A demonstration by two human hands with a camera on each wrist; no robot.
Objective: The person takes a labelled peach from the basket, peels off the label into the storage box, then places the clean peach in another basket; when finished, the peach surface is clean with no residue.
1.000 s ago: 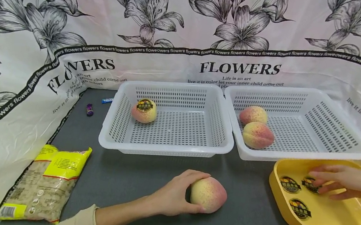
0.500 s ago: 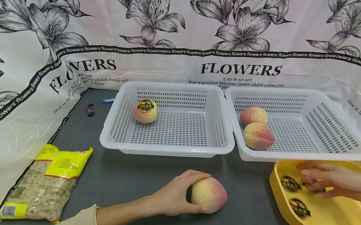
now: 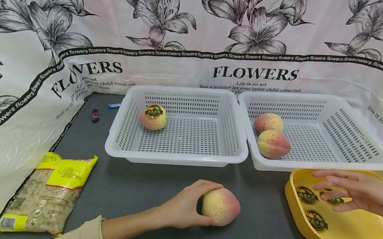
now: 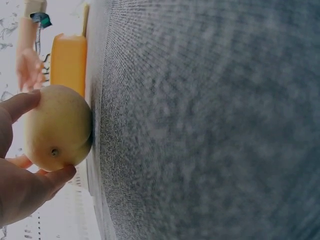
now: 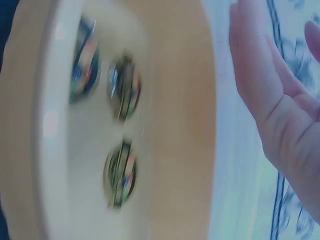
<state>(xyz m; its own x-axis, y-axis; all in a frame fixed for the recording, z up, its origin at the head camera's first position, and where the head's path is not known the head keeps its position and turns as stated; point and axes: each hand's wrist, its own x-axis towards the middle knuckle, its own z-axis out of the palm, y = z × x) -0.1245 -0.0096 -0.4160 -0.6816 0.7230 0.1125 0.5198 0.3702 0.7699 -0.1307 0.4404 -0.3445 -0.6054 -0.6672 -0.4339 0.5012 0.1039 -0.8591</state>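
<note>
My left hand grips a yellow-pink peach on the dark table, thumb and fingers curled around its near side. The left wrist view shows the same peach from its stem end, low against the table. Over the yellow tray is my right hand, fingers loosely spread and holding nothing. Three dark oval stickers with gold print lie in the tray: a left one, a front one and one partly covered by the right fingers. The right wrist view is blurred.
A left white basket holds one peach with a sticker on it. In the right white basket are two plain peaches. A yellow-labelled bag, a purple-wrapped candy and a blue packet lie left.
My right hand has lifted and drawn back from the stickers in the yellow tray, its fingers spreading. The left hand and its peach have stayed put.
</note>
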